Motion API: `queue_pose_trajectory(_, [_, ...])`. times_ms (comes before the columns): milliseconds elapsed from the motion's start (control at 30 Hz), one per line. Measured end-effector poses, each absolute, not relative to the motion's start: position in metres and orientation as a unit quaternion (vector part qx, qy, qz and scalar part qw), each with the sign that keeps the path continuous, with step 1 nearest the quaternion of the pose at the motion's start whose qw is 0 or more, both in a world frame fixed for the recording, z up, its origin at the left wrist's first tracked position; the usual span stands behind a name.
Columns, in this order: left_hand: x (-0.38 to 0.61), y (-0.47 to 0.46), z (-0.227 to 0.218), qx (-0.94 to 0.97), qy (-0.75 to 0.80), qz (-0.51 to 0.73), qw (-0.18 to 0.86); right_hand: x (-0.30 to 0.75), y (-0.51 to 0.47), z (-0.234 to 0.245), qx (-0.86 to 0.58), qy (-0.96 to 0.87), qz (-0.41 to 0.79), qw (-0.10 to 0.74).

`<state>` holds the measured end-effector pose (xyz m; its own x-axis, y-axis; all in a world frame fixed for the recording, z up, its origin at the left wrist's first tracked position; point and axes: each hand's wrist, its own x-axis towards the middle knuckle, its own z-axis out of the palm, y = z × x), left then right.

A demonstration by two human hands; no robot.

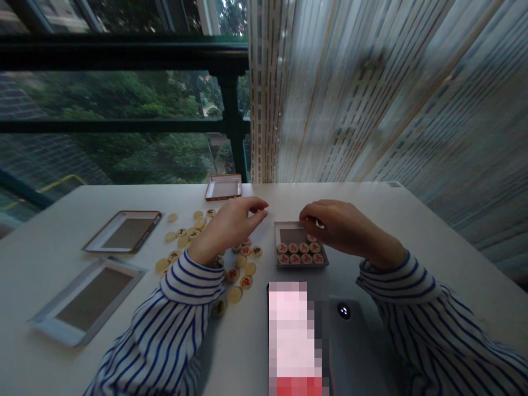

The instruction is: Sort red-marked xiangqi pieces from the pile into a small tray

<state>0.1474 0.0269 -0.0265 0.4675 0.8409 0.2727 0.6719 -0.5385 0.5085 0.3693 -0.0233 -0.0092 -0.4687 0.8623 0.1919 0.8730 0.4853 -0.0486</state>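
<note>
Our right hand (340, 225) pinches a piece over the small tray (300, 245), two rows filled; left hand (233, 223), fingers curled empty, hovers above loose pieces (198, 228) at nine o'clock.

Two bare hands, long white sleeves (181, 308) with thin blue stripes, banded cuffs at wrists

Left hand (231, 225) raised, fingers pinched together; right hand (338, 225) palm down, fingers curled; both forearms angled inward

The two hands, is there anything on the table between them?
In the head view, only bare white table shows between the left hand and the right hand; the small box begins beside the right hand.
</note>
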Motion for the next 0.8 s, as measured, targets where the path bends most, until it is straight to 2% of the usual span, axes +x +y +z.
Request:
queue_pose_trajectory(233, [0.142,0.02,-0.015,0.832,0.447,0.288,0.155,0.356,-0.034,-0.005,-0.492,-0.839,-0.043,0.228])
queue_pose_trajectory(500, [0.131,0.0,-0.003,0.825,0.46,0.308,0.118,0.343,-0.038,-0.009,-0.465,-0.859,-0.046,0.209])
queue_pose_trajectory(800, [0.109,-0.034,-0.044,0.819,0.482,0.296,0.095,0.332,-0.04,-0.02,-0.444,-0.872,-0.048,0.198])
